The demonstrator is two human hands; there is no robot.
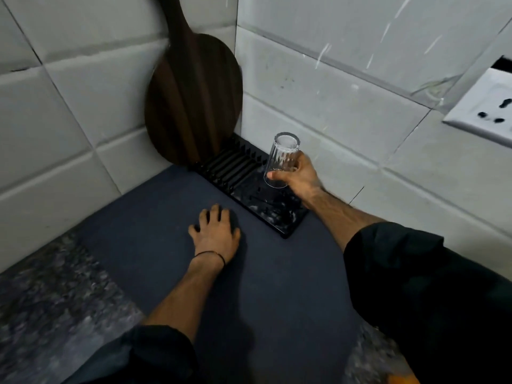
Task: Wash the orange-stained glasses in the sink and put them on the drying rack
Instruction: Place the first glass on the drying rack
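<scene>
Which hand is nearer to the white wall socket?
The right hand. It holds a glass upside down over the drying rack, below and left of the socket. The left hand lies flat on the dark mat, farther from it.

Single head-worn wide-angle view, forward and steeply downward, close over the drying rack (238, 169) at a countertop (55, 300) corner.

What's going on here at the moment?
The person's right hand holds a clear glass upside down and tilted over the black drying rack in the corner; I cannot tell if it touches yet. The left hand rests flat on the dark mat. A wooden board leans at the rack's far end.
</scene>
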